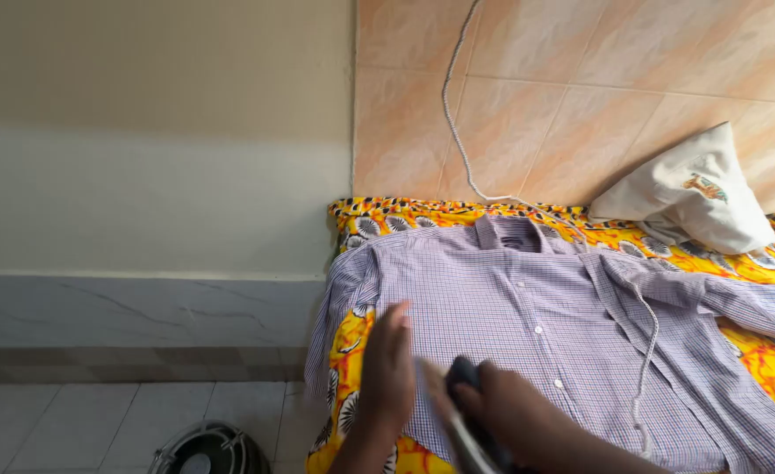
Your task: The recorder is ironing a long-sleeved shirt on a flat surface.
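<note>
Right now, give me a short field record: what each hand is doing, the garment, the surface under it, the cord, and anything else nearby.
left hand: flat on the checked purple button-up shirt, fingers spread
right hand: gripping the dark handle of the clothes iron, motion-blurred
shirt: spread front-up, collar toward the wall
surface: yellow-orange patterned cloth
white braided cord: runs down the wall and across the shirt
nearby: cream cloth bag against the tiles; round fan grille on the floor

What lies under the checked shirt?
Under the checked shirt lies a yellow and orange patterned cloth, showing around its edges. Whatever supports that cloth is covered and cannot be seen.
</note>
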